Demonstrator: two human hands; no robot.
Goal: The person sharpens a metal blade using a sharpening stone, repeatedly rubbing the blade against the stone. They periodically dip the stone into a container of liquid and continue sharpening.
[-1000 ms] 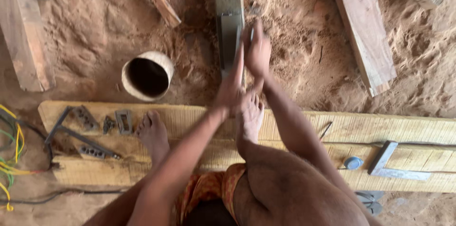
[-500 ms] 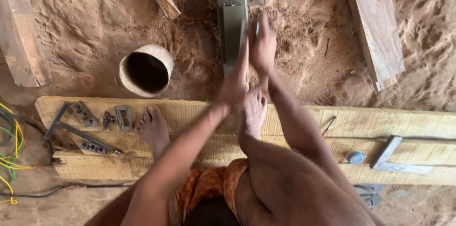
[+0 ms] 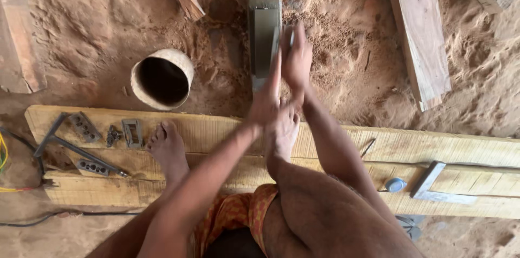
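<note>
Nearest the camera, two bare feet are set on a long wooden plank [image 3: 460, 147] that lies across the sandy ground. On the plank, a metal square [image 3: 433, 185] and a small blue cap [image 3: 395, 184] are seen toward the right, and dark metal tools [image 3: 81, 139] toward the left. Beyond the plank, the left hand [image 3: 266, 98] is pressed flat, fingers extended, against the near end of an upright grey metal bar [image 3: 264, 25]. The right hand [image 3: 297, 57] is laid along the bar's right side; whether it is closed around anything cannot be told. A round hollow pot [image 3: 162, 78] sits in the sand, left of the bar.
</note>
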